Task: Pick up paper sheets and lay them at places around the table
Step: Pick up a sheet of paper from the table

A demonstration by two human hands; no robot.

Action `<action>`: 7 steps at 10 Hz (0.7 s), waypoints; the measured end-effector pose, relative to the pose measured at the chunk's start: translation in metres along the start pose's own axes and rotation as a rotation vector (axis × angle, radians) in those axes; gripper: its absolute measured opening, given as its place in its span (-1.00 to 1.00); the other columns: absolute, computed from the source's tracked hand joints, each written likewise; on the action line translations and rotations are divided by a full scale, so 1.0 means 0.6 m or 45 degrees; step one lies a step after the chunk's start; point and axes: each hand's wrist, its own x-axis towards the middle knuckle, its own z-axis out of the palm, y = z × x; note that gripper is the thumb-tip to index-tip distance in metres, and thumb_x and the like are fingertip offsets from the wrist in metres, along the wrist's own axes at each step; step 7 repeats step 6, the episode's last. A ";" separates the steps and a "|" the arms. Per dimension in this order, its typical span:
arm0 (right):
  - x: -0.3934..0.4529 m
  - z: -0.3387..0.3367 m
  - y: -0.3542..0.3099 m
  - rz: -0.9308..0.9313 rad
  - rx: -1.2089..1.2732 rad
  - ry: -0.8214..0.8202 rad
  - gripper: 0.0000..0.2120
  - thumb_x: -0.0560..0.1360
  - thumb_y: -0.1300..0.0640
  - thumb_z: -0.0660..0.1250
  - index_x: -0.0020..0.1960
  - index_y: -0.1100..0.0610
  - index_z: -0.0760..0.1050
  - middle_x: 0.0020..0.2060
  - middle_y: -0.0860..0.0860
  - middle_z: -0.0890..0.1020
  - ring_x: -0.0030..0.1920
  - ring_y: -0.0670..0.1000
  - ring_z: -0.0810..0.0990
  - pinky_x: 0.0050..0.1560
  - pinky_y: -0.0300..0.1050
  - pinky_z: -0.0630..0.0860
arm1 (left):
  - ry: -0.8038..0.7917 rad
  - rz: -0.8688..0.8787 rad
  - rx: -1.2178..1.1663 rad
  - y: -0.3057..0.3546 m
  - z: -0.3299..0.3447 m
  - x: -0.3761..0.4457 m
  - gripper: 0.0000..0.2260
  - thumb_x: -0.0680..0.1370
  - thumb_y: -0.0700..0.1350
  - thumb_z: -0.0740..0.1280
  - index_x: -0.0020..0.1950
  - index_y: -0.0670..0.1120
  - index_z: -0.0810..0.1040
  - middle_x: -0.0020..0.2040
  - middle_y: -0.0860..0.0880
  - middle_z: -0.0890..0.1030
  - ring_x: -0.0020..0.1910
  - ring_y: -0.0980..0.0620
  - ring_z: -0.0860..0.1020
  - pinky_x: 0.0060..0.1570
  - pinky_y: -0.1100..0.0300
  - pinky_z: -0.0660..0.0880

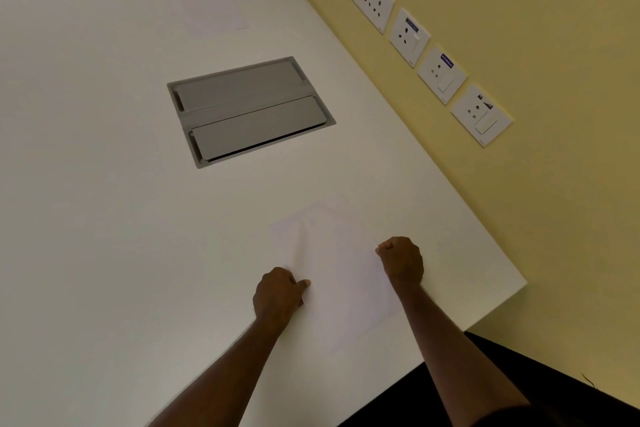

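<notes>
A white paper sheet (343, 281) lies in front of me near the table's right corner, held at both sides. My left hand (278, 293) pinches its left edge, thumb on top. My right hand (401, 258) is closed on its right edge. A second sheet (294, 222) seems to lie under it, shifted toward the far left, faint against the white table (104, 184). Another white sheet (211, 10) rests flat at the far end of the table.
A grey metal cable hatch (249, 111) with two flaps is set into the table's middle. The yellow wall (519, 201) runs along the table's right edge, with several white socket plates (408, 36). Dark floor shows at bottom right.
</notes>
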 end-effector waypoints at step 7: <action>-0.015 -0.016 -0.040 -0.260 0.175 0.283 -0.94 0.43 0.24 0.47 -0.19 0.13 0.62 -0.16 0.05 0.73 -0.11 0.09 0.67 -0.17 -0.15 0.50 | 0.289 0.187 0.100 0.019 -0.021 0.013 -0.58 0.50 0.29 0.34 -0.34 0.00 0.41 -0.37 0.07 0.52 -0.30 0.00 0.54 -0.36 0.16 0.34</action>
